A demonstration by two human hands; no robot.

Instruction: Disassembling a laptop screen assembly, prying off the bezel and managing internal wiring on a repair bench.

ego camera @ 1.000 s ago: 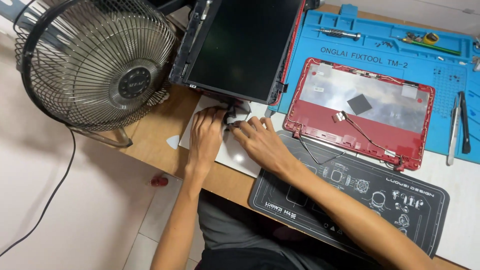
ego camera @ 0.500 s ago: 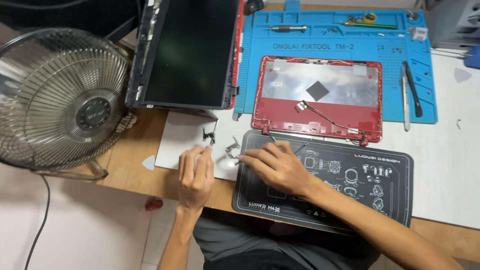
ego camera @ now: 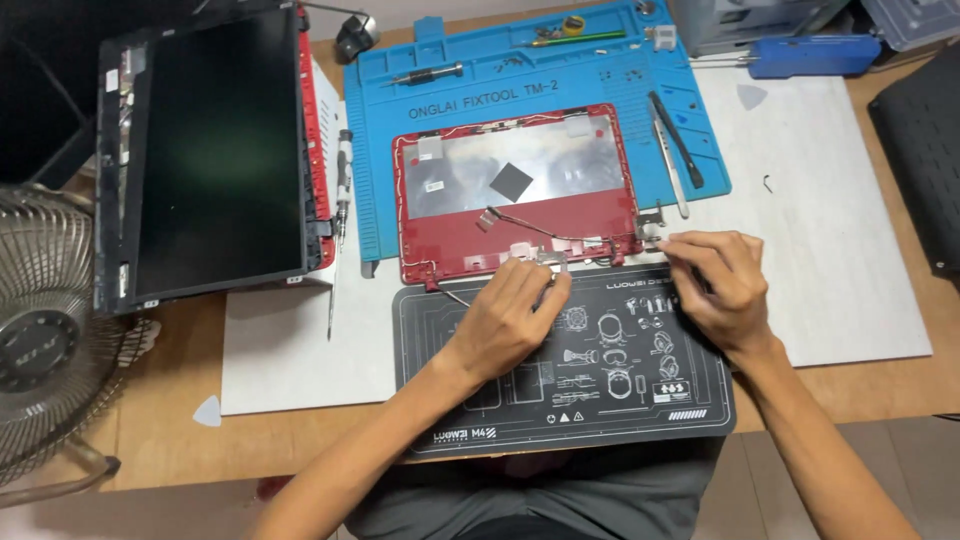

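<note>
**Both hands now at the red laptop lid's hinge edge**

My hands have left the white sheet beside the screen panel (ego camera: 215, 160) and shifted right. My left hand (ego camera: 510, 320) pinches a small metal hinge bracket (ego camera: 550, 262) at the near edge of the red lid shell (ego camera: 515, 195); my right hand (ego camera: 720, 285) has its fingers (ego camera: 680, 250) closed near the second bracket (ego camera: 650, 228) at the shell's near right corner, though whether they grip it I cannot tell. The shell, holding foil, cables and a black pad, lies on the blue mat (ego camera: 400, 140). So the work has moved to the hinges.

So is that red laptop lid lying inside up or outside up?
Inside up: the red laptop lid shows its silver lining, black pad and loose cables, with no screen fitted.
</note>
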